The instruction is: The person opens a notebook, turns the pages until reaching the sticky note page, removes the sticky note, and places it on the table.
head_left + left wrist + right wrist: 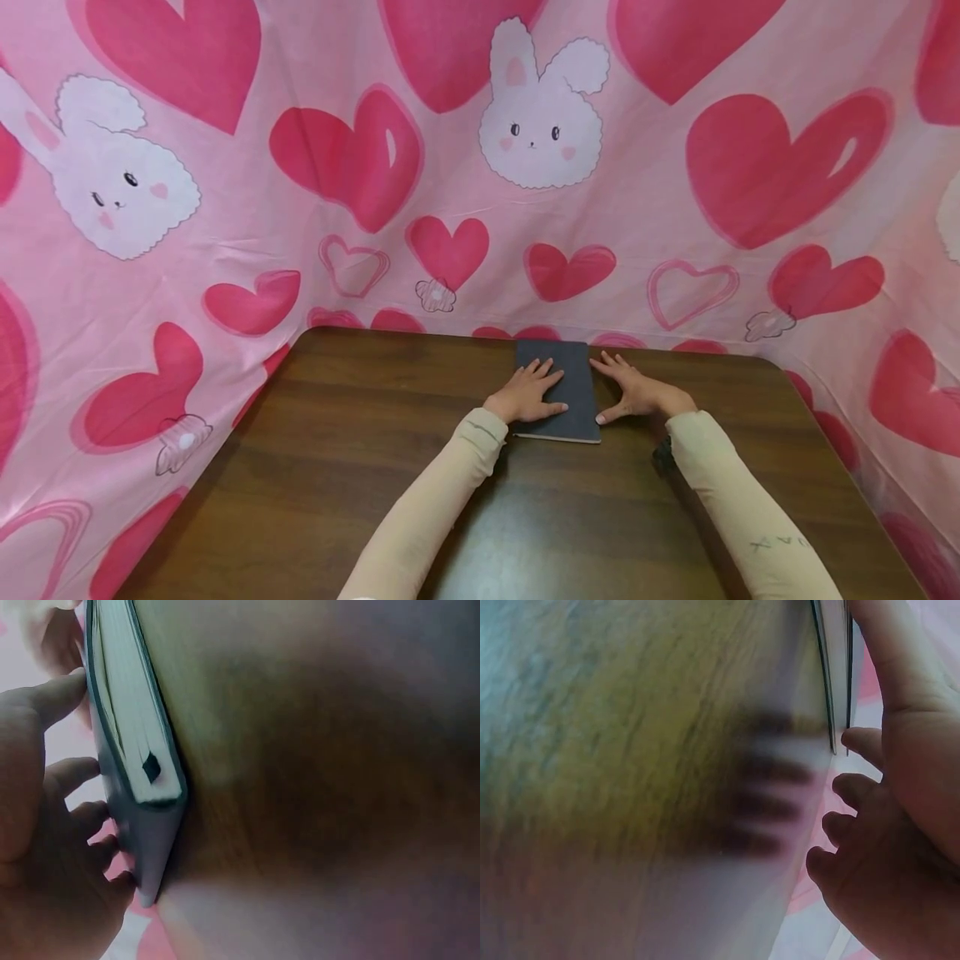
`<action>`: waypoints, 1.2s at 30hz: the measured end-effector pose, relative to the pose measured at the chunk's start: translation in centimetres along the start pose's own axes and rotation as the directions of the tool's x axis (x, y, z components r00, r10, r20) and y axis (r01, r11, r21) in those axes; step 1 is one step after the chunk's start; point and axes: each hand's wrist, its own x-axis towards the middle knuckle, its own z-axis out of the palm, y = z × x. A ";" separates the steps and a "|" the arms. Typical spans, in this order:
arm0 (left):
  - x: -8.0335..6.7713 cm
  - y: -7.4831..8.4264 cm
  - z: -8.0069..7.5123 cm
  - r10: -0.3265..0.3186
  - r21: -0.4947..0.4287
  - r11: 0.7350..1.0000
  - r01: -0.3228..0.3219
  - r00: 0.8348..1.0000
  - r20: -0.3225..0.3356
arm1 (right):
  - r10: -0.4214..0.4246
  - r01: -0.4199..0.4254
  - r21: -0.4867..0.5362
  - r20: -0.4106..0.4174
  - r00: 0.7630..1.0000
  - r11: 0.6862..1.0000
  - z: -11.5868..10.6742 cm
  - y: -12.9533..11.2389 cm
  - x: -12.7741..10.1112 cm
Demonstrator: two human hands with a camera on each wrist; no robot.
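Here, a dark book point(579, 392) lies under the left hand point(528, 393), spine on that hand's side, long axis running from the wrists toward heart-patterned cloth point(570, 217) beyond the fingertips. Both hands are splayed, ungripping; the right hand point(633, 393) is at its edge. Sleeve point(738, 492) lettering behind: illegible.
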 end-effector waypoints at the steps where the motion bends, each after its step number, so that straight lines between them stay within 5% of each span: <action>1: 0.0 0.1 0.0 -0.002 0.002 1.000 0.002 1.000 0.004 | 0.001 -0.001 -0.003 0.004 1.000 1.000 0.0 0.0 0.0; 16: 0.8 0.3 1.0 -0.066 0.011 0.998 0.066 0.998 0.024 | -0.031 0.031 0.025 -0.015 0.999 0.999 0.3 0.3 0.0; 36: 0.2 2.1 -0.7 -0.067 -0.060 0.996 0.067 0.998 -0.008 | -0.099 0.110 0.115 -0.095 0.990 0.987 -0.1 0.5 -0.3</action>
